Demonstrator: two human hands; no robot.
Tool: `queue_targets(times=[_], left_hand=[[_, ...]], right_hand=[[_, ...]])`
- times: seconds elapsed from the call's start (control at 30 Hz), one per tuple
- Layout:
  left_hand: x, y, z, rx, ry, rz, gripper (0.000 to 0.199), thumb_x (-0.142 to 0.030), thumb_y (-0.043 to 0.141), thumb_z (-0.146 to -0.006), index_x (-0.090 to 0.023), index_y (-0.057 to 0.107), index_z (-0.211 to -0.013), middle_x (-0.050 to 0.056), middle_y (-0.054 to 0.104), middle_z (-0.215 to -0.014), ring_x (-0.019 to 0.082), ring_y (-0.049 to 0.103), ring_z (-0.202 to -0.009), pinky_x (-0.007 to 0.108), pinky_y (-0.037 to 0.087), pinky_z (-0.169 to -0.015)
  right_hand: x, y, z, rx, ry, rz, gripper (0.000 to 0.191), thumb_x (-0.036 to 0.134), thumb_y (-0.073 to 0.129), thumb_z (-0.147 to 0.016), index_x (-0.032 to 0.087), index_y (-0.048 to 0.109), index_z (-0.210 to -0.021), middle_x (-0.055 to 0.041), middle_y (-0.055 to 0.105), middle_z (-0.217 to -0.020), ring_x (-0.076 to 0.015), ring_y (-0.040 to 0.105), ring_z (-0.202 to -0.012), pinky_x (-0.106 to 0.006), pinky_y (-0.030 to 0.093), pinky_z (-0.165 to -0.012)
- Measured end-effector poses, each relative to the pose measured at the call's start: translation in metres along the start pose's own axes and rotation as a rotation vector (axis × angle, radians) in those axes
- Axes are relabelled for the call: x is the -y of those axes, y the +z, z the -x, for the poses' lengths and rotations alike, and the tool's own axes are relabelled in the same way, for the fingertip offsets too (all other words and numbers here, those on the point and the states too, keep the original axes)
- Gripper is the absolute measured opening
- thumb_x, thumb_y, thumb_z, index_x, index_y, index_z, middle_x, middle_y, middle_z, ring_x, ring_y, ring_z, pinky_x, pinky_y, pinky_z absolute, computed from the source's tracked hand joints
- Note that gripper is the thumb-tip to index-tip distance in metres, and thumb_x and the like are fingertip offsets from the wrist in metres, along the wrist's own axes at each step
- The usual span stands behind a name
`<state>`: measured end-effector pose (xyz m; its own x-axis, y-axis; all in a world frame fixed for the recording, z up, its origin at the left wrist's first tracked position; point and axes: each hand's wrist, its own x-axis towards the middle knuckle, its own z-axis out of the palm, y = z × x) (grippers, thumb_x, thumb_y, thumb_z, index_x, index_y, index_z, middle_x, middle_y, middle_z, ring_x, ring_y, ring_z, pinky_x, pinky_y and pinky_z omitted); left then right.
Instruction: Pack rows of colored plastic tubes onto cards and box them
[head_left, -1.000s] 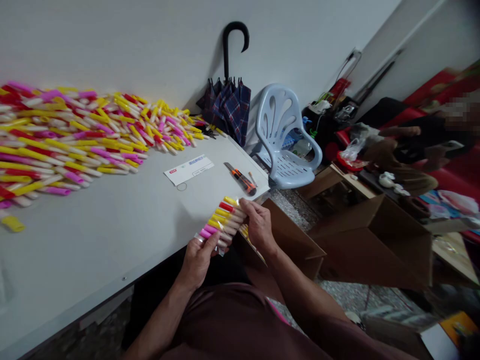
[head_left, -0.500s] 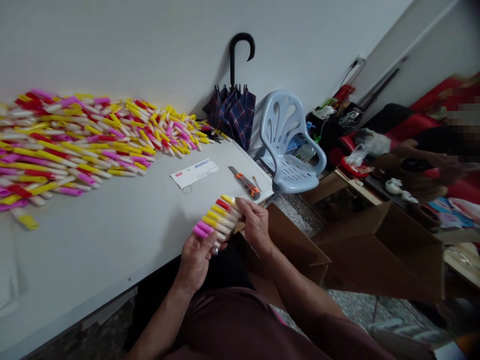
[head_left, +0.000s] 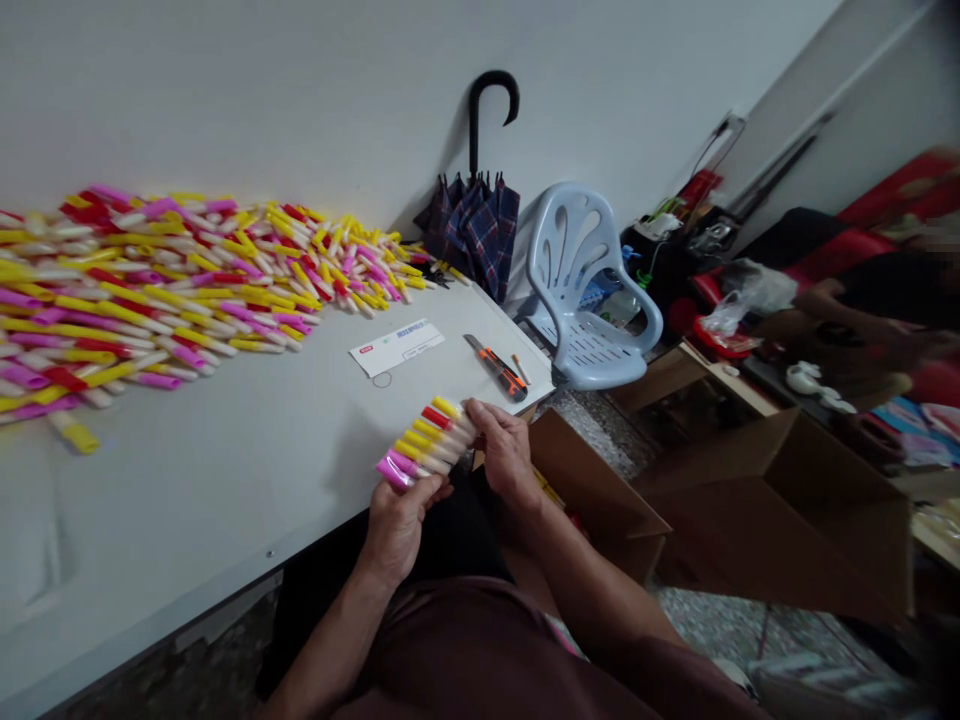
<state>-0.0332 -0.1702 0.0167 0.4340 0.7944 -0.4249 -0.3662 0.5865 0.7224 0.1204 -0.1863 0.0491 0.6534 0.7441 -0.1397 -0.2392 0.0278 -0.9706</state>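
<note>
Between my two hands is a flat pack of markers (head_left: 429,440), a row of white barrels with pink, yellow and red caps. Shiny clear plastic shows at its pink end. My left hand (head_left: 397,525) grips the lower left end, thumb on top and fingers underneath. At the upper right end, my right hand (head_left: 501,450) pinches the pack by its edge; its other fingers are partly hidden. The pack is held slanted just above the table's front edge. On the table (head_left: 247,450), a large heap of loose markers (head_left: 165,290) in the same colours lies against the wall.
Beyond the pack lie a printed white card (head_left: 397,348) and an orange-black utility knife (head_left: 499,370). A folded umbrella (head_left: 480,225) leans on the wall beside a blue plastic chair (head_left: 581,290). Cardboard boxes (head_left: 787,520) stand at right; another person (head_left: 862,300) sits beyond.
The pack has turned slightly in my hands, and glare now shows on the plastic at its pink end. My left fingers have shifted lower along it. The view has moved a little leftward.
</note>
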Motion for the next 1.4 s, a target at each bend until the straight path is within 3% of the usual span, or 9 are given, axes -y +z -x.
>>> queue_targets(times=[0.23, 0.63, 0.87, 1.03, 1.17, 1.27, 1.4], left_hand=[[0.001, 0.004, 0.003, 0.085, -0.002, 0.03, 0.051, -0.031, 0.097, -0.061, -0.016, 0.075, -0.105, 0.004, 0.075, -0.099, 0.018, 0.07, -0.085, 0.029, 0.062, -0.073], [0.002, 0.016, 0.0, -0.058, 0.041, 0.077, 0.051, -0.029, 0.093, -0.055, -0.019, 0.069, -0.099, -0.001, 0.073, -0.09, 0.019, 0.071, -0.081, 0.03, 0.059, -0.069], [0.004, 0.014, 0.004, -0.019, 0.011, 0.095, 0.048, -0.029, 0.094, -0.056, -0.017, 0.069, -0.095, -0.003, 0.07, -0.082, 0.015, 0.067, -0.072, 0.029, 0.059, -0.066], [0.008, 0.016, 0.004, 0.006, 0.043, 0.115, 0.047, -0.026, 0.095, -0.06, -0.019, 0.069, -0.099, -0.003, 0.071, -0.09, 0.014, 0.067, -0.079, 0.025, 0.058, -0.066], [0.003, 0.008, 0.007, 0.132, -0.035, 0.075, 0.049, -0.033, 0.094, -0.068, -0.018, 0.072, -0.109, 0.003, 0.076, -0.101, 0.019, 0.072, -0.088, 0.032, 0.062, -0.077], [-0.008, -0.002, 0.007, 0.218, -0.027, 0.114, 0.052, -0.05, 0.085, -0.08, -0.019, 0.072, -0.119, 0.01, 0.076, -0.118, 0.024, 0.073, -0.102, 0.037, 0.063, -0.085], [-0.018, -0.008, 0.002, 0.194, 0.012, 0.077, 0.044, -0.052, 0.084, -0.081, -0.017, 0.075, -0.106, 0.01, 0.079, -0.105, 0.024, 0.075, -0.092, 0.033, 0.065, -0.072]], right_hand=[[0.001, -0.003, -0.004, -0.023, -0.009, 0.042, 0.042, 0.058, 0.082, -0.078, 0.019, 0.085, -0.091, -0.0025, 0.074, -0.078, -0.0167, 0.061, -0.065, -0.027, 0.05, -0.055], [0.002, 0.0, 0.006, 0.004, -0.035, 0.089, 0.037, 0.056, 0.08, -0.079, 0.019, 0.083, -0.081, -0.0011, 0.069, -0.071, -0.0161, 0.057, -0.063, -0.027, 0.048, -0.055], [-0.004, -0.001, 0.003, 0.07, 0.041, -0.025, 0.043, 0.06, 0.08, -0.08, 0.018, 0.076, -0.073, 0.002, 0.06, -0.064, -0.0122, 0.047, -0.055, -0.025, 0.041, -0.051], [-0.007, -0.002, 0.0, 0.086, 0.047, 0.008, 0.047, 0.061, 0.08, -0.08, 0.018, 0.067, -0.064, 0.005, 0.049, -0.054, -0.0103, 0.038, -0.051, -0.026, 0.033, -0.05], [0.002, -0.004, -0.007, 0.011, -0.047, 0.035, 0.045, 0.059, 0.081, -0.08, 0.018, 0.07, -0.065, 0.0041, 0.052, -0.055, -0.0108, 0.04, -0.052, -0.027, 0.033, -0.052], [0.015, -0.009, -0.016, -0.027, -0.062, -0.025, 0.04, 0.056, 0.084, -0.077, 0.018, 0.076, -0.069, 0.0021, 0.059, -0.058, -0.0123, 0.047, -0.053, -0.027, 0.038, -0.053], [0.031, -0.016, -0.024, -0.049, -0.078, -0.003, 0.037, 0.056, 0.083, -0.078, 0.019, 0.08, -0.077, 0.0004, 0.066, -0.064, -0.015, 0.055, -0.055, -0.03, 0.044, -0.056]])
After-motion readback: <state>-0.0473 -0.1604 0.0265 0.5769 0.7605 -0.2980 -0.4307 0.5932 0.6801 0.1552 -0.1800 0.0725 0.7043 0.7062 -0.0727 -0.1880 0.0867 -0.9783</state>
